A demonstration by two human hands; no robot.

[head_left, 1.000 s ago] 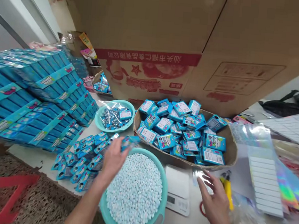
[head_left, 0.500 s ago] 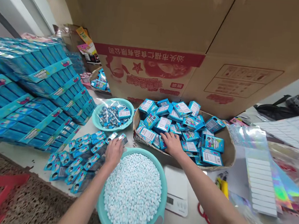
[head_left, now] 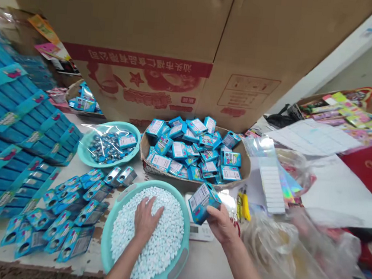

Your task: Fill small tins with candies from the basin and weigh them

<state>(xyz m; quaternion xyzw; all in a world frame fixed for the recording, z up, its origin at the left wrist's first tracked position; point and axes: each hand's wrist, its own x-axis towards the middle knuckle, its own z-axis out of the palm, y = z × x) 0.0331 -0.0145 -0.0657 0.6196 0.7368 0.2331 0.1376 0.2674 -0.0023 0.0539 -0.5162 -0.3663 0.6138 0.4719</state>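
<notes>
My left hand (head_left: pixel 146 219) lies on the small pale blue and white candies (head_left: pixel 162 246), fingers spread and pointing away from me. They fill a turquoise basin (head_left: pixel 108 232) in front of me. In my right hand (head_left: pixel 222 223) is a small blue candy box (head_left: pixel 201 203), tilted, thumb on its near side. It hangs above a white kitchen scale (head_left: pixel 202 233), partly hidden, to the right of the basin. Behind both hands, a cut-down carton (head_left: pixel 246 164) is heaped with similar blue boxes (head_left: pixel 185 150).
Blue boxes with round holes (head_left: pixel 76 238) stand grouped left of the basin. A second basin (head_left: pixel 85 156) holds shiny small pieces. Stacked packs (head_left: pixel 15 120) rise at far left, a large cardboard box (head_left: pixel 144 18) behind. Yellow-handled cutters (head_left: pixel 245 207) and plastic bags (head_left: pixel 274 247) lie right.
My left hand has let go of a box beside the grouped ones and moved onto the candies. My right hand has taken a box from the carton heap. The view has turned right.
</notes>
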